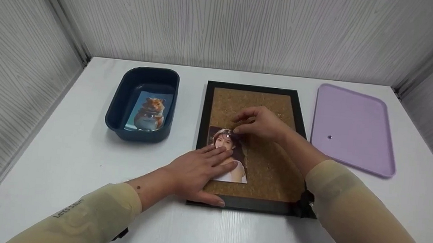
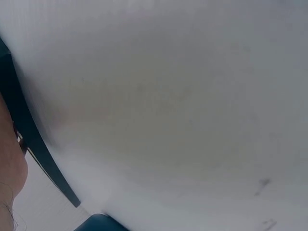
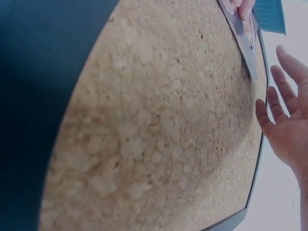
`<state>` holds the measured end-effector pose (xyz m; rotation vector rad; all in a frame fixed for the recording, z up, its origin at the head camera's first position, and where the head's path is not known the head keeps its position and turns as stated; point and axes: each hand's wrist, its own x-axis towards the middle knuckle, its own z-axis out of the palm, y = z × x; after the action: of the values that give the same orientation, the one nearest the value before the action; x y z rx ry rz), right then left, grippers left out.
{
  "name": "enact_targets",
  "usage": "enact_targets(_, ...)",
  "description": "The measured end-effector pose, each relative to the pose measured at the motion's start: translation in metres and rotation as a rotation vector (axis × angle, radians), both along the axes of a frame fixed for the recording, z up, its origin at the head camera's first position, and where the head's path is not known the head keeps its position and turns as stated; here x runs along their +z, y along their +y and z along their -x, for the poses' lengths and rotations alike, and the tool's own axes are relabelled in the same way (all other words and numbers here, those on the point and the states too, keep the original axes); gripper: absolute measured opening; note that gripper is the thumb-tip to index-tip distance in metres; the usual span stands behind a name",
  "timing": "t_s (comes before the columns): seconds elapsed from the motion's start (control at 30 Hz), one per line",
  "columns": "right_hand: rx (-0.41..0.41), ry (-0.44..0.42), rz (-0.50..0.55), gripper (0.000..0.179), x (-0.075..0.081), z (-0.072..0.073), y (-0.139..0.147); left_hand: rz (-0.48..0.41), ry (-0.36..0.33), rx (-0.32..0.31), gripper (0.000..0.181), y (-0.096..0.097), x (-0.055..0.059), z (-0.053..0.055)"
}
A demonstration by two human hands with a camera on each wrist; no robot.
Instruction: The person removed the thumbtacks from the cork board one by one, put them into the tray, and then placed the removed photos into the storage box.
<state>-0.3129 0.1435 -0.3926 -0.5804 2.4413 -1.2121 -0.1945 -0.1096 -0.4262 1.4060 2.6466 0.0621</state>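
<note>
Your left hand (image 1: 200, 169) rests, fingers straight, across the photo (image 1: 241, 157) on the corkboard (image 1: 269, 169); your right hand (image 1: 261, 122), thumb and fingers parted, sits by the photo's far edge.

Through my cameras I am counting one left hand (image 1: 198, 171) and one right hand (image 1: 265, 124); two pictures (image 1: 240, 174), one lying under the left hand, one in the single blue tub (image 1: 140, 136) left of both; one corkboard (image 1: 275, 166) beneath both; one lilac tray (image 1: 357, 126) right of the right hand; two shiny specks (image 1: 330, 137), one there, one beside the right hand
</note>
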Motion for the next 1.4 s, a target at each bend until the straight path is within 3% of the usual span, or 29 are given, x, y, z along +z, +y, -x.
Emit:
enact_targets(0.47,0.021,-0.137,0.050,0.028,-0.012,0.007,-0.007,-0.006,0.006,-0.020,0.105,0.000,-0.001,0.001)
enact_targets(0.97,0.049,-0.033,-0.024,0.027,-0.024,0.010,-0.007,-0.020,0.029,-0.024,0.105,-0.001,-0.004,0.001)
enact_targets(1.23,0.065,0.001,-0.042,0.025,-0.025,0.007,-0.011,-0.054,0.087,-0.050,0.102,-0.003,-0.007,0.001)
enact_targets(1.4,0.066,0.000,-0.049,0.023,-0.025,0.006,-0.011,-0.050,0.078,-0.050,0.102,-0.002,-0.006,0.000)
